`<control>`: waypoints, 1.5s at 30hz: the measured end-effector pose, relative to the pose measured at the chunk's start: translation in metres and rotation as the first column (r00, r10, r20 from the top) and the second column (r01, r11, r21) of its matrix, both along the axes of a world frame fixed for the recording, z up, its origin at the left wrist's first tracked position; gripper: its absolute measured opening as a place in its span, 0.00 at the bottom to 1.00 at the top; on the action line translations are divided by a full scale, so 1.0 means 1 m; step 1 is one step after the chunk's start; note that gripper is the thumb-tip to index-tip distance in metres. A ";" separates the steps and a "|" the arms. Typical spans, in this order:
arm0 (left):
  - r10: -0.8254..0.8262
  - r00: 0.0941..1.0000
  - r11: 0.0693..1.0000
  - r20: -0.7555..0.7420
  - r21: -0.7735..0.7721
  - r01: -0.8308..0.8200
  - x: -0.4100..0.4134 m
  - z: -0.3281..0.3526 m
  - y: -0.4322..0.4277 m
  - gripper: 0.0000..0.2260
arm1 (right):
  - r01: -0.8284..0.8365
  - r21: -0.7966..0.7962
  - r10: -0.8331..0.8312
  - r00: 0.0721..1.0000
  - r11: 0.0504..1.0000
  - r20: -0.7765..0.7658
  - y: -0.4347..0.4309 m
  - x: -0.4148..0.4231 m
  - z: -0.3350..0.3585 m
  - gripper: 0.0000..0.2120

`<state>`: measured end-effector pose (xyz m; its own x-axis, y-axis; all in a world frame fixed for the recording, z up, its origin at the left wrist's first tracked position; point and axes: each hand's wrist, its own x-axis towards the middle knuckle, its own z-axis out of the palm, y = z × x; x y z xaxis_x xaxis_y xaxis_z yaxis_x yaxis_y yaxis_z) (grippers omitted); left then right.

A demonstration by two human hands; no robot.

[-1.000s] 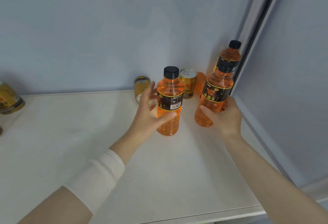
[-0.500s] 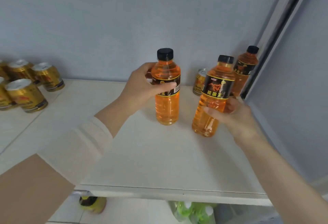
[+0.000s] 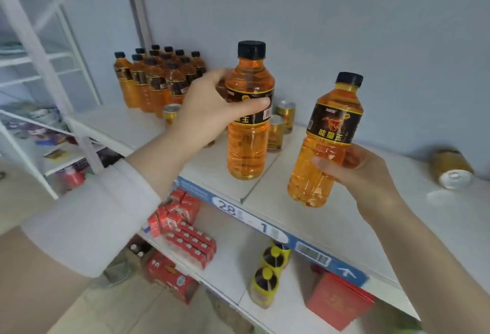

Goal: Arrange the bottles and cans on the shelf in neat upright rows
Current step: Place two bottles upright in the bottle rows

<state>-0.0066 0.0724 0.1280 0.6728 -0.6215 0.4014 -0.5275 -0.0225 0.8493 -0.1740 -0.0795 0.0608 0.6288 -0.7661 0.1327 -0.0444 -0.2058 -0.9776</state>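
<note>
One orange drink bottle [image 3: 248, 153] is gripped in my left hand [image 3: 209, 116], a second bottle [image 3: 334, 121] in my right hand [image 3: 366, 174], both roughly upright over the shelf [image 3: 331, 227]. I judge this mid-carry; next they need setting down against the standing bottle rows [image 3: 159, 82], far left.

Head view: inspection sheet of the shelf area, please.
Surface: white shelf, blue price strip on front edge.
Job's things: bottle group upright at back left; upright cans behind the hands; one lying can at right.
Clutter: nothing seen.
Hands: left hand grips left bottle; right hand grips right bottle, tilted.
Cables: nothing seen.
Surroundings: red cartons, yellow bottles and red box below; white rack at left.
</note>
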 end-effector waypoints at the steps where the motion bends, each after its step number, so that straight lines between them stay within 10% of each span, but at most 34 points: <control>1: 0.030 1.000 1.000 -0.002 0.006 -0.030 0.023 -0.003 0.024 0.21 | -0.020 0.007 0.020 1.000 1.000 0.001 0.019 0.026 -0.001 0.13; 18: 0.292 0.956 0.941 0.026 0.172 -0.292 0.386 -0.036 0.158 0.25 | -0.180 -0.152 0.176 0.983 0.972 -0.042 0.149 0.395 -0.026 0.21; 45: -0.241 0.971 0.941 -0.002 0.243 0.234 0.640 -0.095 0.119 0.30 | 0.243 -0.190 -0.278 0.943 0.951 -0.184 0.186 0.624 -0.085 0.35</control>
